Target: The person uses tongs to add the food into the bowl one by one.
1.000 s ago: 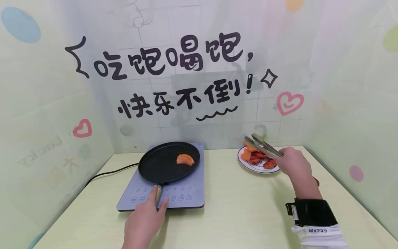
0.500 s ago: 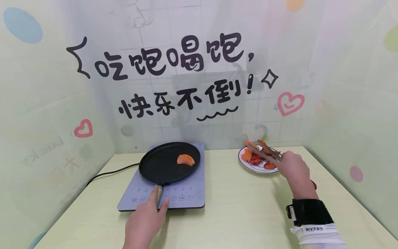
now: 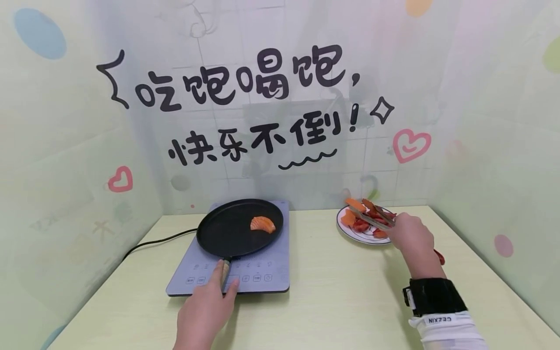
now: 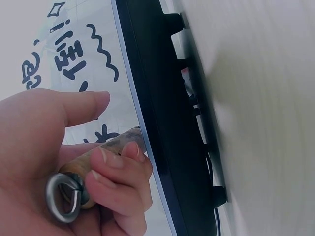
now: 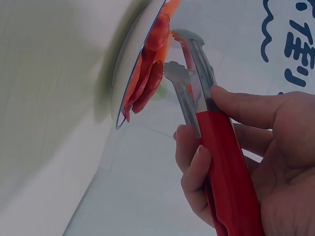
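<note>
A black flat pan [image 3: 227, 231] sits on a grey induction cooker [image 3: 258, 272], with one orange salmon slice [image 3: 262, 224] in its right part. My left hand [image 3: 205, 311] grips the pan's wooden handle [image 4: 101, 150], which ends in a metal ring [image 4: 61, 196]. My right hand [image 3: 409, 233] holds red-handled metal tongs [image 5: 216, 147]. The tong tips [image 3: 360, 208] reach over a white plate [image 3: 350, 232] heaped with red and orange slices [image 5: 150, 73]. One slice seems caught between the tips, though I cannot tell for sure.
A black power cord [image 3: 153, 242] runs left from the cooker across the pale wooden table [image 3: 341, 301]. Printed screens with black characters and hearts close in the back and both sides. A black wrist strap [image 3: 435, 296] sits on my right forearm.
The tongs have dropped from above the plate down into the heap of slices, and my right hand has shifted slightly left. My left hand has kept its grip on the pan handle.
</note>
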`<control>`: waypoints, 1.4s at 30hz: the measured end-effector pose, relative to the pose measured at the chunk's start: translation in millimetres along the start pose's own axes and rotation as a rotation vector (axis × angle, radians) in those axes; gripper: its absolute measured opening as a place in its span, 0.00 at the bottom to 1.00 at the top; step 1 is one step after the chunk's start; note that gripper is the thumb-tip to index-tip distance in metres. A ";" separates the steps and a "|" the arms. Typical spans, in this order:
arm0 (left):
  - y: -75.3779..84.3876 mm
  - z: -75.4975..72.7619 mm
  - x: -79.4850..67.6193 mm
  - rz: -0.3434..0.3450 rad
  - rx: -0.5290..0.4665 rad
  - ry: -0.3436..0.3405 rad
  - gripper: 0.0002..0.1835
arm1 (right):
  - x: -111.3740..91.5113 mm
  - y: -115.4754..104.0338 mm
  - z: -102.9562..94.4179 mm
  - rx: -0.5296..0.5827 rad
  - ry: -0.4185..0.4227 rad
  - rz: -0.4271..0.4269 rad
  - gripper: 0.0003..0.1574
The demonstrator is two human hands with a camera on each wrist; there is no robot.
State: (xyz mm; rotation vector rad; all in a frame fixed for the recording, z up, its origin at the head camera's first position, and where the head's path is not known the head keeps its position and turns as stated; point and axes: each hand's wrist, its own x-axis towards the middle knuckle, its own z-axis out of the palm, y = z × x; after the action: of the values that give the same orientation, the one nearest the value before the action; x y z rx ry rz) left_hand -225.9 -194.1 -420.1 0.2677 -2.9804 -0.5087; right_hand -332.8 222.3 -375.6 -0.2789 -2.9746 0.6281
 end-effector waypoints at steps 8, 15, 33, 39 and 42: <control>1.8 -2.0 -0.5 -0.001 -0.002 -0.001 0.39 | 2.5 0.7 3.3 -0.018 0.000 -0.008 0.19; 1.7 -1.8 -1.7 -0.002 0.002 -0.008 0.39 | 6.1 0.3 11.2 -0.021 0.003 -0.002 0.16; 2.5 -2.0 -2.5 0.001 -0.001 0.000 0.39 | 7.4 11.3 12.6 -0.040 0.062 -0.026 0.12; 2.6 -1.6 -1.8 -0.005 -0.002 -0.010 0.39 | 6.4 14.2 6.4 -0.024 0.065 -0.034 0.12; 2.8 -1.7 -1.6 -0.006 0.000 -0.013 0.39 | 5.2 15.5 2.4 -0.016 0.085 -0.050 0.15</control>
State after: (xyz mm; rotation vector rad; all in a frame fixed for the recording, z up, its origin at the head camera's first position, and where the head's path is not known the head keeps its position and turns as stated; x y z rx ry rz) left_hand -224.5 -191.7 -417.7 0.2750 -2.9927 -0.5128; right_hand -335.6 236.3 -383.8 -0.2257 -2.8967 0.5717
